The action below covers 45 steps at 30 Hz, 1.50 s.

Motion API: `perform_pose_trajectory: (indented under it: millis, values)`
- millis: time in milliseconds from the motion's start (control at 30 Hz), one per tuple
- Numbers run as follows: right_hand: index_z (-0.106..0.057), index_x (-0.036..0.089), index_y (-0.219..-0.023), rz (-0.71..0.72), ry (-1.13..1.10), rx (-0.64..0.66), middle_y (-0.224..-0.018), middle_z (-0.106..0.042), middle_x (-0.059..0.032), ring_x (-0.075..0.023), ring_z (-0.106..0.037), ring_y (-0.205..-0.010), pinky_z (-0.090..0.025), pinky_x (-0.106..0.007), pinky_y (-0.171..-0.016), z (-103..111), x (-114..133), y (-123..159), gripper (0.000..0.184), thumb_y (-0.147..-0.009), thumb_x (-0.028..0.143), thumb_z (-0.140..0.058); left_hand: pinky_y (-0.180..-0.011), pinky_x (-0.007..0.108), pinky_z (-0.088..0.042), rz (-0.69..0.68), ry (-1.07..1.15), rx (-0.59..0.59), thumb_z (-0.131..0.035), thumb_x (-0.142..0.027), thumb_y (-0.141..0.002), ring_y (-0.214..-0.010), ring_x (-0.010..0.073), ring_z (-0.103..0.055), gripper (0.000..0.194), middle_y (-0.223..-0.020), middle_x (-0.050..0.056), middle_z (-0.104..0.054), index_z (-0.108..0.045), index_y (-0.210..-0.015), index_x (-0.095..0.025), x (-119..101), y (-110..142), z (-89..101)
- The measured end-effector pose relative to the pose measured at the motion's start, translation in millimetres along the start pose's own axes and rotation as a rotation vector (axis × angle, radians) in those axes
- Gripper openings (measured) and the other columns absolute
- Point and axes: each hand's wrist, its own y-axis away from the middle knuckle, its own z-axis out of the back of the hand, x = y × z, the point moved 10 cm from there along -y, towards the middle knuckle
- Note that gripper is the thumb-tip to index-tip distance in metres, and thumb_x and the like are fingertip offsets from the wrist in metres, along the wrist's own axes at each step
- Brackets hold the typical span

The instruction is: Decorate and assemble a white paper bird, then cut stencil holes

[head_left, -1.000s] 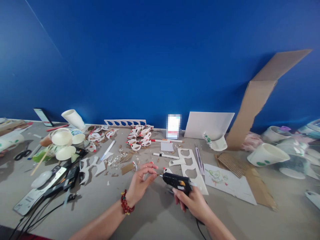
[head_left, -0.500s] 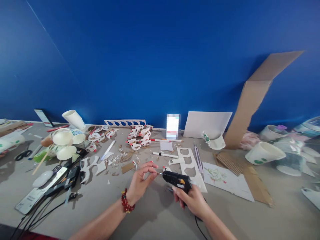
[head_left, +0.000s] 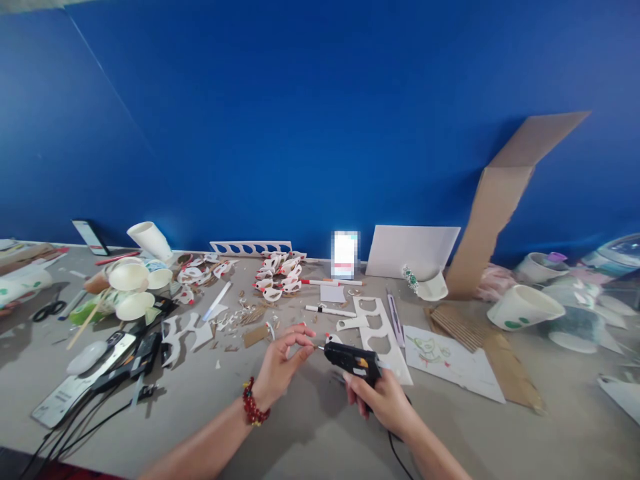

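My right hand (head_left: 383, 393) is wrapped round the handle of a black hot glue gun (head_left: 353, 360), its nozzle pointing left. In front of that nozzle, the thumb and fingertips of my left hand (head_left: 285, 357) are pinched together. What they hold, if anything, is too small to name. A red bead bracelet (head_left: 256, 401) circles my left wrist. Just behind the glue gun lies a small white piece with a red tip, partly hidden. White cut-out board (head_left: 383, 333) rests to the right. Several white bird shapes with red beaks (head_left: 273, 293) are clustered further back.
Paper cups (head_left: 135, 305), scissors (head_left: 49, 311) and cables lie on the left. A white marker (head_left: 330, 311), a craft knife (head_left: 395, 320) and a bird drawing (head_left: 453, 360) are nearby. Torn cardboard (head_left: 500, 200) leans on the blue wall. Paper scraps litter the middle.
The view has shifted slightly, so things at the right appear a little further left. Both hands and the glue gun keep nearly the same position.
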Motion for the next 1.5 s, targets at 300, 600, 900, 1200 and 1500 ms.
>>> perform_pose_trajectory:
  millis: [300, 600, 900, 1200, 1500]
  values:
    - [-0.054, 0.017, -0.063, -0.001, 0.056, 0.025, -0.052, -0.059, -0.0005, -0.009, -0.046, -0.036, -0.04, -0.021, -0.037, -1, 2, 1, 0.042, -0.075, 0.057, -0.057, -0.104, 0.043, -0.037, 0.007, -0.01, -0.005, -0.064, -0.04, -0.082, -0.117, 0.0261, -0.055, 0.022, -0.108, 0.012, -0.068, -0.068, -0.078, -0.019, -2, 0, 1.4]
    - [-0.057, 0.022, -0.094, 0.308, 0.914, -0.306, -0.086, -0.068, -0.0045, -0.0202, -0.065, -0.068, -0.042, -0.024, -0.057, 44, 51, 36, 0.027, -0.068, 0.016, -0.051, -0.1, 0.039, -0.039, 0.027, -0.021, 0.003, -0.062, -0.037, -0.084, -0.115, 0.0252, -0.055, 0.019, -0.111, 0.01, -0.065, -0.066, -0.08, -0.019, 1, 0, 5.3]
    - [-0.055, 0.02, -0.105, 0.186, 1.17, -0.602, -0.108, -0.064, -0.0107, -0.0266, -0.068, -0.08, -0.052, -0.035, -0.067, 149, -19, 92, 0.031, -0.074, 0.024, -0.048, -0.103, 0.037, -0.038, 0.045, 0.051, 0.033, -0.061, -0.033, -0.085, -0.121, 0.0245, -0.051, 0.015, -0.115, 0.01, -0.062, -0.064, -0.083, -0.019, 5, 2, 0.5]
    - [-0.063, 0.025, -0.103, 0.274, 1.163, -0.357, -0.112, -0.066, -0.0087, -0.0303, -0.065, -0.098, -0.052, -0.04, -0.083, 172, -24, 108, 0.034, -0.072, 0.04, -0.064, -0.1, 0.035, -0.039, 0.08, 0.068, 0.027, -0.062, -0.037, -0.083, -0.119, 0.026, -0.051, 0.019, -0.112, 0.011, -0.064, -0.064, -0.08, -0.018, 6, 3, -1.1]
    - [-0.061, 0.022, -0.097, 0.383, 1.003, -0.258, -0.103, -0.064, -0.0082, -0.0252, -0.06, -0.096, -0.047, -0.035, -0.081, 48, 57, 8, 0.016, -0.089, 0.03, -0.05, -0.094, 0.032, -0.04, 0.071, 0.016, 0.049, -0.061, -0.034, -0.084, -0.113, 0.0253, -0.054, 0.018, -0.106, 0.01, -0.066, -0.064, -0.078, -0.018, 7, 6, -5.3]
